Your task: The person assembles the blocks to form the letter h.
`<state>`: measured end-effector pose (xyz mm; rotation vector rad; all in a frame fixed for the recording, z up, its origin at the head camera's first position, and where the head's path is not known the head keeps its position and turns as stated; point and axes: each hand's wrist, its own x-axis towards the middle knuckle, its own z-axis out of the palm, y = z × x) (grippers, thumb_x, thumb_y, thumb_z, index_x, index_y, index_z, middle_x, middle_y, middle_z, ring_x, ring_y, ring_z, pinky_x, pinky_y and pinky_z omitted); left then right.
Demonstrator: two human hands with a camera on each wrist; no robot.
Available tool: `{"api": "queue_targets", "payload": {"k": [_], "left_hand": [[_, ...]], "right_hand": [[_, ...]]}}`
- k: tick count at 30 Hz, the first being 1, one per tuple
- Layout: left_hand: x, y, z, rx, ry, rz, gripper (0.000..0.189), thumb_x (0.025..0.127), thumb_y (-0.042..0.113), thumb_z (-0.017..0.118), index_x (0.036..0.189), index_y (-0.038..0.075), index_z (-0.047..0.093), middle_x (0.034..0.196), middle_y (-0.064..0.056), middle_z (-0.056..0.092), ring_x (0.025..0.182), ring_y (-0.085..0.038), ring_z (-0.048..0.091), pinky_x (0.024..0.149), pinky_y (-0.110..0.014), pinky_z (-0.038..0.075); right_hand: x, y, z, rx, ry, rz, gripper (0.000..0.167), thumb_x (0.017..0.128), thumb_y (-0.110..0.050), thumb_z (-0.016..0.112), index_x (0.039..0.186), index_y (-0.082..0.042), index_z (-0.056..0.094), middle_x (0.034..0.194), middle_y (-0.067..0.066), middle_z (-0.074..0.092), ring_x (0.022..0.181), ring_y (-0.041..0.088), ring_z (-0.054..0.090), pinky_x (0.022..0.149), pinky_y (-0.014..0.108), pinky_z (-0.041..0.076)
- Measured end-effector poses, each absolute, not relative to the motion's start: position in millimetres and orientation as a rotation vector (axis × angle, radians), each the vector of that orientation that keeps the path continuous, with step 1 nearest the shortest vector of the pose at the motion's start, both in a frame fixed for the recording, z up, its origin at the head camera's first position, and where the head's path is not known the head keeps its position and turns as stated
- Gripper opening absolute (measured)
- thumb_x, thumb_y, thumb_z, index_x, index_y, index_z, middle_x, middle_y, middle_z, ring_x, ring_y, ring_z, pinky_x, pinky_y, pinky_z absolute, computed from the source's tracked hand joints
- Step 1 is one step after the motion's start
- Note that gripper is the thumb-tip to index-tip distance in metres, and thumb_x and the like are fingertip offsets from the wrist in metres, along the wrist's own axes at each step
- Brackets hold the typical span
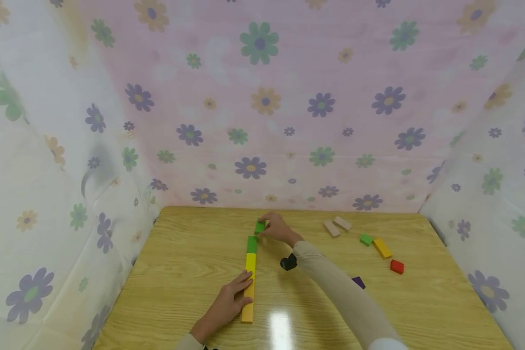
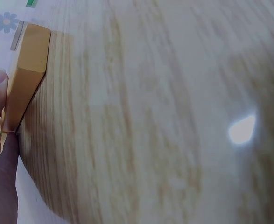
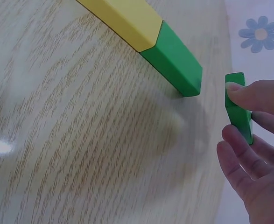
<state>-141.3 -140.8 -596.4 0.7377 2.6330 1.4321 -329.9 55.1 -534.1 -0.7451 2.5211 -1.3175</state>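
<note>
Cloth (image 1: 284, 73) with purple, green and orange flowers fills the upper frame and both sides. Below it spreads a wood-grained table (image 1: 179, 253), glare at its bottom middle. A beige sleeve (image 1: 341, 291) crosses from the lower right toward the centre.

At lower centre-left, the left hand (image 1: 228, 302) rests across a row of blocks, fingers nearly straight, thumb spaced apart from them, tips touching the row. The right hand (image 1: 280, 228), at centre, pinches a green block between thumb and fingertips, with only the block's thickness between them.

The row runs upward through lower centre: smooth orange section (image 1: 247, 312) nearest the bottom edge, bright yellow block (image 1: 251, 262), then green end block (image 1: 252, 244), crisp-edged, flush against the yellow. Right of centre lie two pale wooden blocks (image 1: 331, 228), a loose orange block (image 1: 382, 248), a red block (image 1: 397, 266) and a small green block (image 1: 366, 239); the sleeve partly hides a purple block (image 1: 358, 282).

The held green block (image 3: 239, 119) shows glossy faces meeting at a ridge, just beyond the row's end, apart from it.
</note>
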Motion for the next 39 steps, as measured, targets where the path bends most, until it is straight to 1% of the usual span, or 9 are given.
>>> {"api": "queue_targets", "payload": {"k": [8, 11, 13, 20, 25, 28, 31, 39], "left_hand": [[-142.4, -141.9, -597.3, 0.682, 2.603, 1.433, 0.052, 0.089, 0.018, 0.066, 0.133, -0.004, 0.050, 0.148, -0.010, 0.036, 0.137, -0.030, 0.029, 0.105, -0.040, 0.035], [-143.5, -142.4, -596.7, 0.682, 2.602, 1.426, 0.052, 0.089, 0.018, 0.065, 0.134, -0.004, 0.049, 0.148, -0.010, 0.036, 0.137, -0.030, 0.029, 0.105, -0.041, 0.035], [-144.0, -142.7, -596.3, 0.683, 2.600, 1.424, 0.052, 0.089, 0.018, 0.065, 0.133, -0.005, 0.050, 0.148, -0.010, 0.036, 0.137, -0.030, 0.029, 0.105, -0.042, 0.035], [-143.6, -142.5, -594.8, 0.693, 2.595, 1.431, 0.051, 0.090, 0.017, 0.065, 0.133, -0.006, 0.049, 0.148, -0.012, 0.036, 0.137, -0.032, 0.029, 0.105, -0.042, 0.034], [-142.4, -141.7, -593.8, 0.667, 2.586, 1.447, 0.051, 0.089, 0.017, 0.065, 0.133, -0.005, 0.050, 0.148, -0.010, 0.036, 0.138, -0.030, 0.028, 0.106, -0.042, 0.033], [-142.8, -141.5, -594.8, 0.683, 2.598, 1.446, 0.051, 0.089, 0.018, 0.065, 0.133, -0.005, 0.050, 0.148, -0.010, 0.037, 0.137, -0.031, 0.029, 0.106, -0.043, 0.033], [-143.8, -141.4, -596.0, 0.686, 2.601, 1.442, 0.051, 0.089, 0.017, 0.066, 0.133, -0.004, 0.050, 0.148, -0.009, 0.037, 0.137, -0.030, 0.029, 0.106, -0.040, 0.033], [-142.8, -143.0, -596.5, 0.707, 2.601, 1.462, 0.051, 0.090, 0.018, 0.064, 0.133, -0.006, 0.050, 0.147, -0.012, 0.037, 0.136, -0.032, 0.030, 0.106, -0.040, 0.034]], "right_hand": [[-336.6, 42.2, -545.1, -0.735, 2.573, -1.234, 0.041, 0.076, 0.001, 0.077, 0.113, 0.008, 0.064, 0.112, 0.020, 0.053, 0.080, 0.022, 0.059, 0.069, 0.029, 0.054], [-338.1, 38.7, -548.0, -0.728, 2.601, -1.191, 0.041, 0.076, -0.001, 0.078, 0.114, 0.007, 0.064, 0.109, 0.018, 0.053, 0.079, 0.020, 0.057, 0.070, 0.028, 0.054], [-338.3, 36.2, -549.1, -0.730, 2.611, -1.185, 0.041, 0.076, -0.001, 0.077, 0.114, 0.008, 0.063, 0.108, 0.019, 0.053, 0.079, 0.021, 0.057, 0.070, 0.029, 0.054], [-336.9, 27.0, -549.3, -0.727, 2.640, -1.139, 0.037, 0.081, -0.002, 0.074, 0.115, 0.007, 0.062, 0.117, 0.021, 0.052, 0.085, 0.023, 0.056, 0.075, 0.030, 0.054], [-337.6, 23.2, -550.3, -0.720, 2.634, -1.147, 0.036, 0.081, -0.001, 0.073, 0.115, 0.007, 0.062, 0.117, 0.020, 0.052, 0.087, 0.024, 0.057, 0.076, 0.032, 0.054], [-338.8, 23.3, -551.1, -0.745, 2.629, -1.134, 0.037, 0.081, 0.000, 0.072, 0.116, 0.008, 0.062, 0.116, 0.021, 0.052, 0.088, 0.025, 0.058, 0.075, 0.031, 0.054], [-339.3, 23.9, -551.7, -0.762, 2.637, -1.116, 0.036, 0.081, 0.001, 0.072, 0.114, 0.009, 0.062, 0.115, 0.022, 0.052, 0.088, 0.026, 0.058, 0.075, 0.032, 0.054], [-341.9, 24.3, -557.5, -0.790, 2.664, -1.089, 0.032, 0.080, 0.001, 0.073, 0.111, 0.008, 0.065, 0.114, 0.022, 0.054, 0.091, 0.027, 0.054, 0.076, 0.034, 0.053]]}}
